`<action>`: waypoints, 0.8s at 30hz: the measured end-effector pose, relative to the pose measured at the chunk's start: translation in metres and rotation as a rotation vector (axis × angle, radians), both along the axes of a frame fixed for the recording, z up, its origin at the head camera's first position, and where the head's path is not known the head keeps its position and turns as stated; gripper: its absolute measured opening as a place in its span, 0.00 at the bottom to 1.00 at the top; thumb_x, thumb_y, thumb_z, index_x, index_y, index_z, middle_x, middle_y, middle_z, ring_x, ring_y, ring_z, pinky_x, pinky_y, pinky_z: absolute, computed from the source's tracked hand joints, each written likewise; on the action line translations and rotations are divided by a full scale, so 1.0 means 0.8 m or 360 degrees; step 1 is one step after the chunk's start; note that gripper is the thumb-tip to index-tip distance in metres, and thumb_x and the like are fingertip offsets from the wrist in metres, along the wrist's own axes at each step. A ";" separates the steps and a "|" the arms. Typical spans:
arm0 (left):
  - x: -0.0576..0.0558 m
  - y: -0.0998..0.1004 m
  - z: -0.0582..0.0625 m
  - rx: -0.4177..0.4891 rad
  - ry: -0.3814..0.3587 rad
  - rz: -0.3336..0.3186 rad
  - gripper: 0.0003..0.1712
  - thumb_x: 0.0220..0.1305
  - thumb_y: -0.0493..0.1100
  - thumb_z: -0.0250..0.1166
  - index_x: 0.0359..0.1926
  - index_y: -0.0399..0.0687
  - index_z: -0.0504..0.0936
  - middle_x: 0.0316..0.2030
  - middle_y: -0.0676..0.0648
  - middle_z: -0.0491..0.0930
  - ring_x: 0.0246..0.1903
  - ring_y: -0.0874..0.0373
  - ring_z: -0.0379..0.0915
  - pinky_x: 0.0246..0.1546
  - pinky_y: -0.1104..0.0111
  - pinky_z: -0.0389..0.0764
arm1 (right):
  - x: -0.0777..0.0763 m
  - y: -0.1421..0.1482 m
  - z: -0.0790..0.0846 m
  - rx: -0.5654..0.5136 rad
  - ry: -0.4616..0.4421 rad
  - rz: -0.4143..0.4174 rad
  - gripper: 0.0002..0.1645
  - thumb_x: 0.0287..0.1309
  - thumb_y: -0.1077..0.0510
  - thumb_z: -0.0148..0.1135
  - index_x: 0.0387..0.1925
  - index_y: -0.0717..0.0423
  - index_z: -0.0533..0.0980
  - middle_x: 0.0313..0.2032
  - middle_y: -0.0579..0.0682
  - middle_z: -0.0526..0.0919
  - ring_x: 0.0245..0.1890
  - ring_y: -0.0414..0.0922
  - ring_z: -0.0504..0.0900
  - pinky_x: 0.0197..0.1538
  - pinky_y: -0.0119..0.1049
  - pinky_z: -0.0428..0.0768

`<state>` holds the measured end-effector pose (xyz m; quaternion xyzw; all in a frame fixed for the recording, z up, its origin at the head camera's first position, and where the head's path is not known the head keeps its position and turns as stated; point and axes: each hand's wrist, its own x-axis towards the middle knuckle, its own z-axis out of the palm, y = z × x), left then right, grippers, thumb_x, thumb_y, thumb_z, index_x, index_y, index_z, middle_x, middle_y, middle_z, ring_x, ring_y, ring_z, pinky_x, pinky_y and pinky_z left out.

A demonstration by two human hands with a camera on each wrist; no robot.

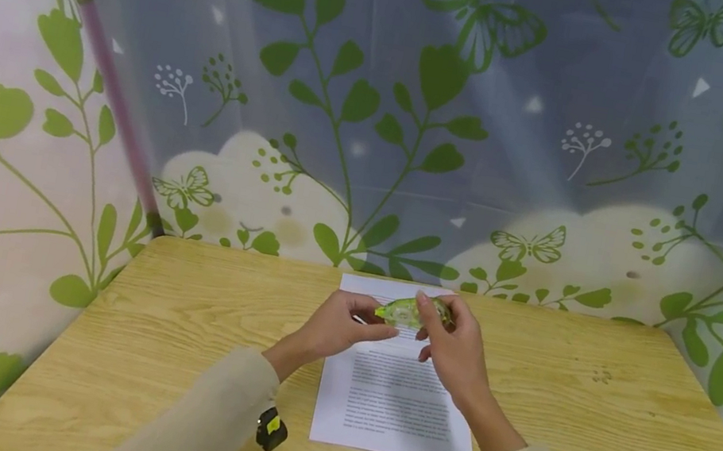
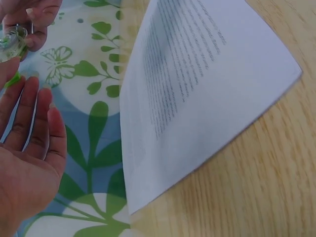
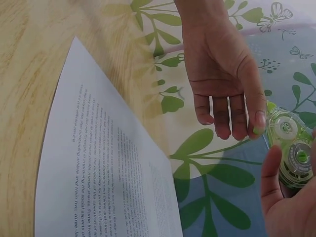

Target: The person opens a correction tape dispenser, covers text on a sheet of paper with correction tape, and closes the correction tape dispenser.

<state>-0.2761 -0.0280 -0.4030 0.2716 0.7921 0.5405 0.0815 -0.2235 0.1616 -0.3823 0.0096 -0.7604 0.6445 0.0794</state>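
Note:
A clear green correction tape point(image 1: 406, 312) is held above a printed sheet point(image 1: 397, 409), its narrow tip toward the left. My right hand point(image 1: 459, 348) grips its wide end, thumb on the near side. At the tip is my left hand point(image 1: 337, 324), and its thumb and forefinger pinch the bright green end point(image 2: 13, 80). The other left fingers point(image 3: 222, 116) stretch out nearly straight beside it. In the right wrist view two round reels show through the casing of the correction tape point(image 3: 291, 145). Part of its far side is hidden by my right fingers.
The sheet lies lengthwise on a light wooden table point(image 1: 210, 304), its top by the table's far edge. A curtain point(image 1: 369, 98) printed with leaves and butterflies hangs behind and at the sides. Black wrist cameras point(image 1: 272, 431) are strapped at both sleeves.

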 end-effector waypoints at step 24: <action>-0.002 -0.025 -0.009 0.0004 -0.0100 0.0033 0.13 0.57 0.49 0.70 0.40 0.48 0.86 0.36 0.51 0.82 0.39 0.51 0.78 0.39 0.61 0.78 | 0.004 0.002 -0.020 0.0000 -0.0093 -0.0048 0.26 0.62 0.39 0.58 0.43 0.59 0.70 0.27 0.57 0.76 0.25 0.46 0.76 0.26 0.40 0.79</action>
